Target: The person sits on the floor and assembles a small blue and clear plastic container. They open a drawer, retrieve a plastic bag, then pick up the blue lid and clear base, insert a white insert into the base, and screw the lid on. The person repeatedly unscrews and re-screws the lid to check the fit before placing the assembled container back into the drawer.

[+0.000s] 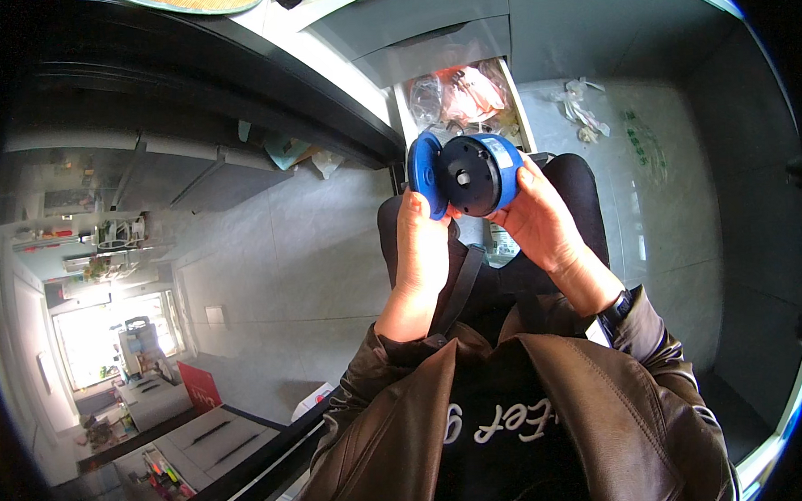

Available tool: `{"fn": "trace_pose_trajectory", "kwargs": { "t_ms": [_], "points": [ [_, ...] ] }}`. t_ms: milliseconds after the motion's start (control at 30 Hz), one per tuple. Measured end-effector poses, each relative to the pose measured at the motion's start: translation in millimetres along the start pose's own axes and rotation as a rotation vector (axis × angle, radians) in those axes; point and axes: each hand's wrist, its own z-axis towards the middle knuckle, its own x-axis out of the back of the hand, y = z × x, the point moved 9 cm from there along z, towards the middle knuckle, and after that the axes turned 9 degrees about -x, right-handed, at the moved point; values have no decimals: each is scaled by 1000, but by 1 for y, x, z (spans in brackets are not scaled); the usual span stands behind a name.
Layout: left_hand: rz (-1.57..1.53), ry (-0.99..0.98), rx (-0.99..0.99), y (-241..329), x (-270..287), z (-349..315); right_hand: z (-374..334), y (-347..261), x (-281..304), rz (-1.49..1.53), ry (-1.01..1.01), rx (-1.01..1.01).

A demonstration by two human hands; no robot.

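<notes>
Above my lap I hold two round blue parts side by side. My left hand [422, 250] is closed on a flat blue disc-shaped lid [426, 173], turned on edge. My right hand [545, 222] wraps around a short blue cylinder [507, 167] with a pale label on its side. The cylinder's black round face [472, 189] points up toward me, with small holes around it and a light metallic spot near the middle. The lid's edge is right beside that face; whether they touch I cannot tell.
Just beyond my hands a drawer [525, 120] is pulled out, with clear and reddish plastic bags [473, 93] inside. Crumpled clear plastic [581, 108] lies on the grey tiled floor to the right. A dark frame edge [323, 97] runs along the left.
</notes>
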Motion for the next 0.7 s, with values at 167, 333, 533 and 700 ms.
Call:
{"fn": "trace_pose_trajectory", "kwargs": {
  "t_ms": [167,333,533,700],
  "points": [
    [192,-97,-117,16,-16,1,-2,-3,-3,-41,24,25],
    [331,-159,-196,23,-22,3,-6,-5,-9,-62,-5,43],
    [471,-178,-242,27,-23,3,-8,-7,-8,-111,-15,29],
    [631,-220,-281,36,-29,2,-7,-8,-3,-121,-23,16]
  ]
}}
